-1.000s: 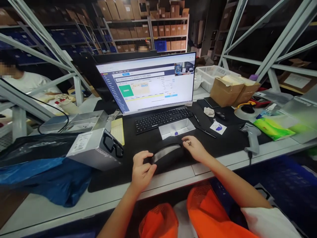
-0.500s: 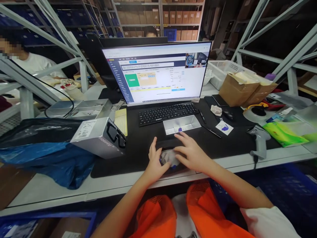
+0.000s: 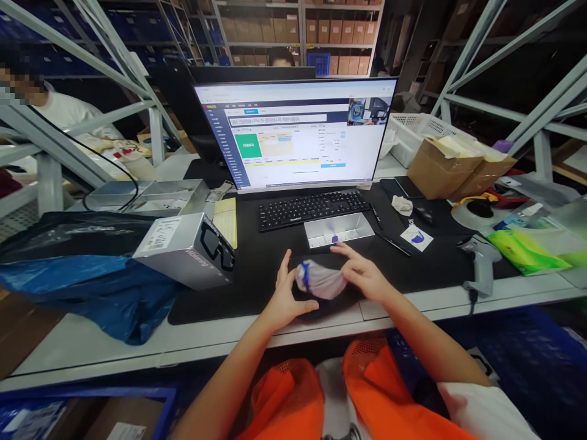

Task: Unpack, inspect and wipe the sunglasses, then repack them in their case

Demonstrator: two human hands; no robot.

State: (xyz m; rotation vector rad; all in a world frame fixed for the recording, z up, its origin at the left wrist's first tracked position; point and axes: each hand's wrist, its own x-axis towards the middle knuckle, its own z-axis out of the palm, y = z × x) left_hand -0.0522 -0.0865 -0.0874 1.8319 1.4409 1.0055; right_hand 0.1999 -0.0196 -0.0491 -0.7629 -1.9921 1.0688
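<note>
A soft grey cloth pouch (image 3: 323, 280) with a blue band at its left end is raised slightly over the black desk mat, a little blurred. My right hand (image 3: 364, 275) pinches its right end between thumb and fingers. Around the pouch's left end is my left hand (image 3: 284, 299), thumb and fingers spread wide; whether it touches the cloth I cannot tell. Just beyond my hands lies an open silvery box tray (image 3: 316, 235) with a small purple-blue piece inside. A silver box (image 3: 186, 256) printed with dark glasses stands to the left.
Behind the tray are a keyboard (image 3: 316, 209) and a lit monitor (image 3: 293, 137). To the right lie a pen (image 3: 393, 242), a printed card (image 3: 416, 237), a mouse (image 3: 422, 212) and a barcode scanner (image 3: 479, 263). A blue plastic bag (image 3: 101, 299) hangs over the left front edge.
My right hand has closed on the pouch's right end and drawn it right. The pouch has risen and stretched out between my hands. My left hand stays spread at its left side.
</note>
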